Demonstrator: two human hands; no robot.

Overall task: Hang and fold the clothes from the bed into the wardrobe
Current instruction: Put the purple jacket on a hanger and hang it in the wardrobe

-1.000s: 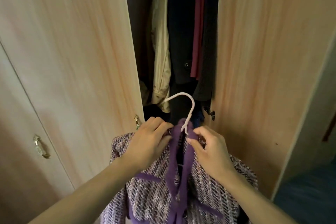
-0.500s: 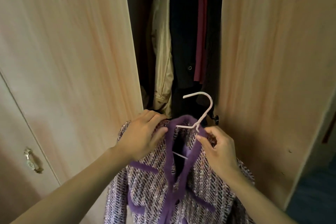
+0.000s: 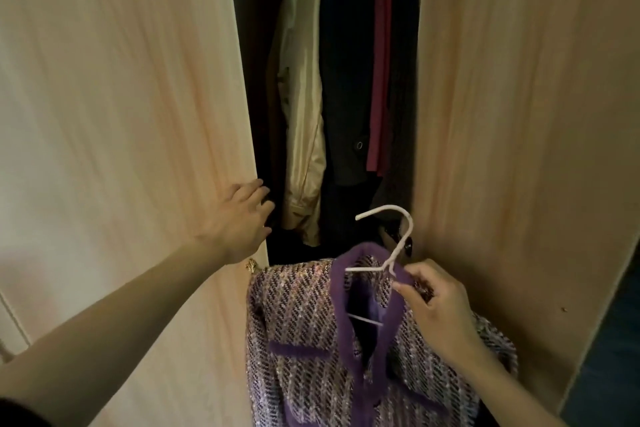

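Head view: hanging step under way, purple tweed jacket (image 3: 304, 322) held in front of the wardrobe gap.
The right grip (image 3: 436, 308) pinches the neck of the white hanger (image 3: 398, 243) that carries the jacket, low before the opening. The left grip (image 3: 239, 222) curls its fingers round the edge of the left door (image 3: 138, 114). Likely next: pull that door wider, then lift the hook up to the rail, which is out of sight, among the hung coats (image 3: 346, 80).
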